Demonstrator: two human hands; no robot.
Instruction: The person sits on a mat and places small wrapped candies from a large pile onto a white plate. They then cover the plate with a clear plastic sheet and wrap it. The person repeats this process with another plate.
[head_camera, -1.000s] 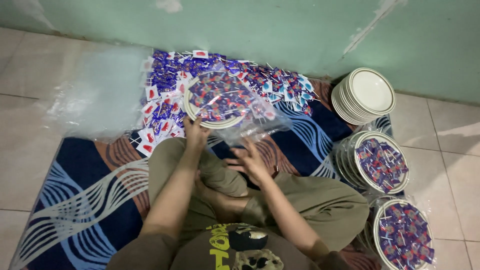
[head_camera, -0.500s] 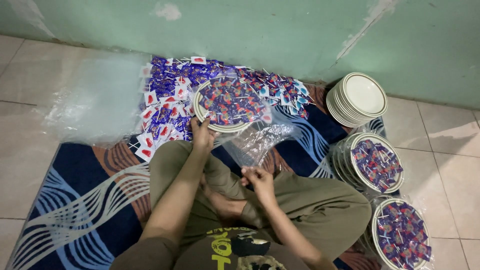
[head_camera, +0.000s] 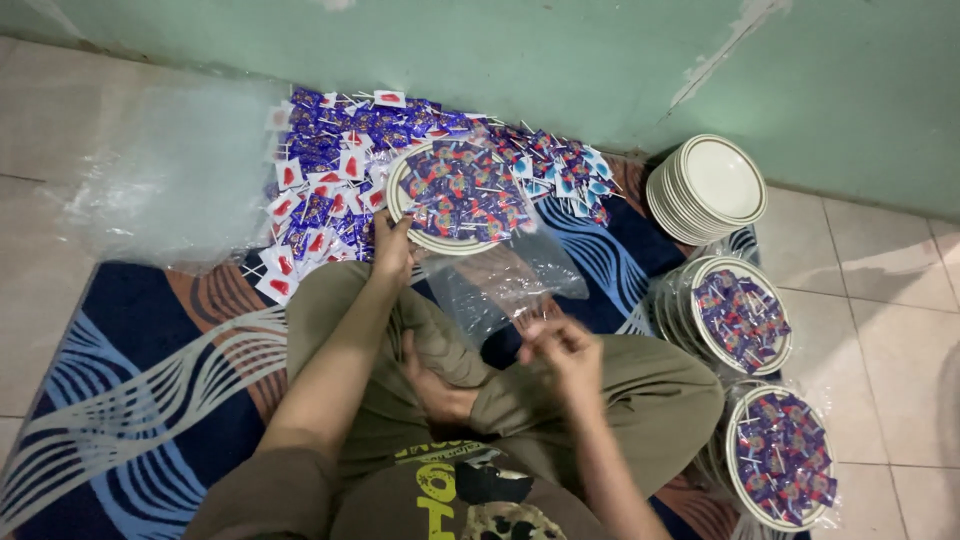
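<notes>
I sit cross-legged on a patterned mat. My left hand (head_camera: 392, 250) grips the near rim of a cream plate (head_camera: 405, 215) heaped with small purple and red wrapped sweets (head_camera: 462, 190). A clear plastic bag (head_camera: 505, 280) covers the plate and trails toward my lap. My right hand (head_camera: 565, 352) pinches the loose open end of that bag above my right knee.
Loose sweets (head_camera: 320, 185) lie in a pile behind the plate. A stack of bare cream plates (head_camera: 708, 188) stands at the right by the green wall. Two bagged, filled plates (head_camera: 742, 318) (head_camera: 782, 470) lie on the right. Clear plastic sheeting (head_camera: 160, 180) lies at the left.
My right hand has pulled back toward my lap, drawing the bag's open end with it. The left hand stays on the plate's rim.
</notes>
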